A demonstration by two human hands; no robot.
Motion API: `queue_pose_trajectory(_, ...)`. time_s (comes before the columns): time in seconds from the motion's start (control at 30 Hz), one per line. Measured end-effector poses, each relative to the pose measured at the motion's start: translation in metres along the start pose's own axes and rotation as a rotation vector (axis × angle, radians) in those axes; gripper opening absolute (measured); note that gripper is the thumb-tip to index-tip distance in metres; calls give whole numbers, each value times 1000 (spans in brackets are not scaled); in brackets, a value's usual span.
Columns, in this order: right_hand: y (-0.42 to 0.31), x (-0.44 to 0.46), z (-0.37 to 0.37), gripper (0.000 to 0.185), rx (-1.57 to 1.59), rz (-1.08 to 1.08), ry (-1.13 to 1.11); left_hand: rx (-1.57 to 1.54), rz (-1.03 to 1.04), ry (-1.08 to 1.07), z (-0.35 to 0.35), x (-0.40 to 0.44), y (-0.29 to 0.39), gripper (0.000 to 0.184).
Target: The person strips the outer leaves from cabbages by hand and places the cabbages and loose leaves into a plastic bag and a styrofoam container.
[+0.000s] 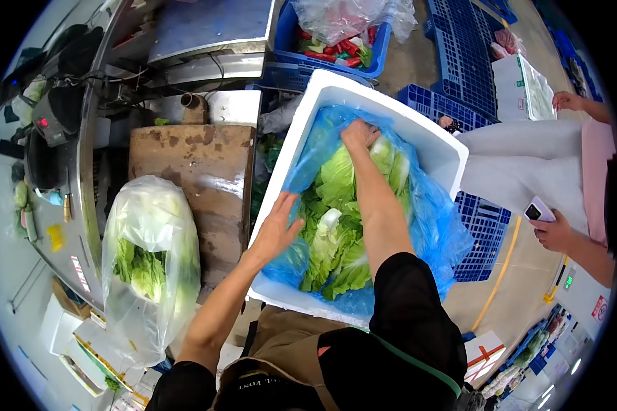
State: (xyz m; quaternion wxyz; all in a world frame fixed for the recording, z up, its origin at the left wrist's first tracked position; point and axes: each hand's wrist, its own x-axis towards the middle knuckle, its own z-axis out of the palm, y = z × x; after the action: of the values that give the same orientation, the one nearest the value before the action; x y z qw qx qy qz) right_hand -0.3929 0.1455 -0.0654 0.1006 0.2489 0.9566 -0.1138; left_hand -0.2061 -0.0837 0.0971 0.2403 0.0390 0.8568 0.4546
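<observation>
A white foam box [452,144] stands before me, lined with a blue plastic bag [432,233]. Heads of leafy lettuce [336,178] fill it, some with pale cut stems showing. My right hand [358,135] reaches to the box's far end, fingers curled down over the top of a lettuce head; the fingertips are partly hidden. My left hand [279,225] is over the box's left side by the blue liner, fingers stretched and thumb apart, holding nothing. Left of the box, a clear plastic bag [151,226] of leafy greens rests at a stained metal platform [185,161].
A blue crate [384,51] of red peppers stands beyond the box. Blue plastic pallets [459,55] lie to the right. A person in light trousers [528,161] stands close on the right, one hand [555,231] holding a phone [538,209]. A metal counter [68,240] runs along the left.
</observation>
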Motion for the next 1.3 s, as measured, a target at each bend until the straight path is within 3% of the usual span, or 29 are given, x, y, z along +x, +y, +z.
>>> queue_pose_trajectory(0.03,-2,0,5,66,49,31,93,-15,-26,-10,-4,-6,4,50)
queue_pose_trajectory(0.13,0,-1,4,70,52,68,-57,-101,-115,25,-16,-19,16,42)
queue_pose_trajectory(0.23,-1,-29,-25,77,367,142,10,-152,-163,73,-23,-33,19,38)
queue_pose_trajectory(0.43,33,-126,-90,85,940,-127,389,-231,-75,122,-29,-40,27,35)
queue_pose_trajectory(0.53,69,-180,-134,90,1412,-145,247,-257,3,115,-40,-40,38,35)
queue_pose_trajectory(0.6,100,-204,-151,91,1554,-188,259,-274,67,110,-44,-43,42,35)
queue_pose_trajectory(0.73,142,-230,-205,87,1877,-384,92,-260,215,29,-59,-49,68,45)
queue_pose_trajectory(0.77,144,-236,-218,85,1944,-472,44,-340,206,-51,-63,-53,81,59)
queue_pose_trajectory(0.87,101,-266,-264,81,2199,-630,-57,-422,284,-136,-53,-64,98,74)
queue_pose_trajectory(0.9,84,-277,-270,77,2195,-480,96,-481,296,-198,-47,-70,103,87)
queue_pose_trajectory(0.93,72,-284,-269,76,2208,-402,104,-482,273,-259,-39,-78,108,87)
queue_pose_trajectory(1.0,53,-308,-263,75,2243,-310,-49,-474,230,-369,-26,-93,114,88)
queue_pose_trajectory(1.1,31,-346,-243,73,2217,-184,-402,-405,304,-271,-3,-131,97,83)
queue_pose_trajectory(1.23,8,-387,-229,70,2141,-95,-889,-474,119,-130,-64,-185,79,71)
queue_pose_trajectory(1.3,-4,-402,-225,69,2088,-81,-1106,-370,25,292,-100,-216,43,56)
